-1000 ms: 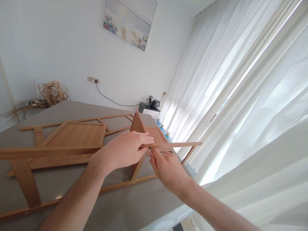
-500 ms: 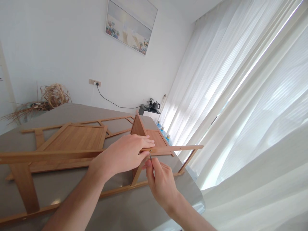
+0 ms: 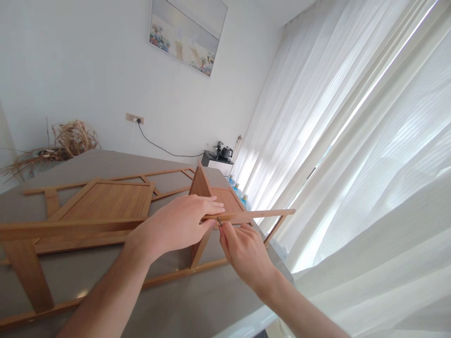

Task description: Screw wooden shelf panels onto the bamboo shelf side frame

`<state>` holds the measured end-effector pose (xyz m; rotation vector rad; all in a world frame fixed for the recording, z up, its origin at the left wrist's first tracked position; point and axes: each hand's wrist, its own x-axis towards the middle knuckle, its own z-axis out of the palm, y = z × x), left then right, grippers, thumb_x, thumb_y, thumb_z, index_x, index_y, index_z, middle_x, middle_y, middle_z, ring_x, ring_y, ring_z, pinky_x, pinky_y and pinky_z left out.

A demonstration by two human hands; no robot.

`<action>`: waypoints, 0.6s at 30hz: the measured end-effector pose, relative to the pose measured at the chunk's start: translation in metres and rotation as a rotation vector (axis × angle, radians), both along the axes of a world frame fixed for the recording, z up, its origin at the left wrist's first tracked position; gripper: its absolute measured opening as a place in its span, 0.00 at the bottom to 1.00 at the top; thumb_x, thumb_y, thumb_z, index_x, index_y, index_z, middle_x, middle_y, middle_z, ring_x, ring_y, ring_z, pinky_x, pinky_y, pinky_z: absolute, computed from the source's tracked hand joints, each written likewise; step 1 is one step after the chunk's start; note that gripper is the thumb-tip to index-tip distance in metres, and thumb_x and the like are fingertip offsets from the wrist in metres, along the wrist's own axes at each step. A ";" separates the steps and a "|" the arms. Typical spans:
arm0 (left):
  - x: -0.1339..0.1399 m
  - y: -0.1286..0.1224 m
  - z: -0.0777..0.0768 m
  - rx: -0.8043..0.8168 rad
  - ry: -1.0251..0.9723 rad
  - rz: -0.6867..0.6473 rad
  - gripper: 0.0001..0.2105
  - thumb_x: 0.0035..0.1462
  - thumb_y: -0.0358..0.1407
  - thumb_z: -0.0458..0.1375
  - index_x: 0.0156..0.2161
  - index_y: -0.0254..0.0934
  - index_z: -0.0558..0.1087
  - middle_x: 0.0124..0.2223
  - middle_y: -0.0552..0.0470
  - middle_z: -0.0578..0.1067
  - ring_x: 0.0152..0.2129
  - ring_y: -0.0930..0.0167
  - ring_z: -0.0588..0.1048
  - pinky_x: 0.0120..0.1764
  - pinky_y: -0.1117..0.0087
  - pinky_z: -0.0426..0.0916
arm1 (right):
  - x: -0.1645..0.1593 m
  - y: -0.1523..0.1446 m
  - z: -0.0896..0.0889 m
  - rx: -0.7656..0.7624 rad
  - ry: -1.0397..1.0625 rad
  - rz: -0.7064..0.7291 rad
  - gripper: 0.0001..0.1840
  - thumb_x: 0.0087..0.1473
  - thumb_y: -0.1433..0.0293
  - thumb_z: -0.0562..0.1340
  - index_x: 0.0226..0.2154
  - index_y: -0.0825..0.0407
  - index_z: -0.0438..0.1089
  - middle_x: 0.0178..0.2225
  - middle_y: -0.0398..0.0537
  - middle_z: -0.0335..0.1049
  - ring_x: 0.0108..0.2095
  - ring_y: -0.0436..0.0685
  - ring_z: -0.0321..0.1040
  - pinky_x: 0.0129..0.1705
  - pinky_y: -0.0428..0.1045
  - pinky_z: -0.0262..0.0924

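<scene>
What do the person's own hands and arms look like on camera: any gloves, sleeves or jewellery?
The left hand and right hand are bare, without gloves. No sleeve shows on either visible forearm, and no watch, bracelet or ring shows. Some fingers are partly hidden.

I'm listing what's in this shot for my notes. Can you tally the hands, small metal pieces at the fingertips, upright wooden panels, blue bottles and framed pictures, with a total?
Hands: 2 (left hand, right hand)
Small metal piece: 1
Upright wooden panel: 1
Blue bottles: 3
Framed picture: 1
Total: 8
</scene>
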<state>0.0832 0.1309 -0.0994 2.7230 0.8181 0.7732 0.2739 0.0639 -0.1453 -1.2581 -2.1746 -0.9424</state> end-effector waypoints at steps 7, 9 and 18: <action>0.000 -0.001 0.001 0.005 -0.002 -0.003 0.18 0.63 0.41 0.49 0.54 0.53 0.73 0.58 0.62 0.72 0.58 0.66 0.68 0.57 0.67 0.63 | 0.003 -0.004 0.017 0.033 -0.161 -0.020 0.17 0.61 0.80 0.52 0.23 0.50 0.56 0.18 0.38 0.56 0.18 0.49 0.49 0.25 0.50 0.43; 0.000 -0.001 0.001 0.000 -0.002 -0.012 0.17 0.64 0.41 0.49 0.54 0.53 0.73 0.57 0.62 0.72 0.58 0.67 0.68 0.57 0.67 0.63 | 0.003 -0.005 0.019 0.038 -0.195 -0.021 0.17 0.61 0.80 0.53 0.23 0.50 0.56 0.18 0.38 0.55 0.18 0.49 0.49 0.24 0.50 0.42; 0.001 0.000 0.000 -0.002 -0.007 -0.011 0.16 0.63 0.40 0.50 0.52 0.53 0.74 0.57 0.62 0.73 0.58 0.67 0.67 0.57 0.67 0.63 | 0.004 -0.005 0.018 -0.007 -0.258 -0.009 0.15 0.59 0.82 0.52 0.24 0.50 0.58 0.19 0.39 0.59 0.19 0.49 0.54 0.24 0.50 0.45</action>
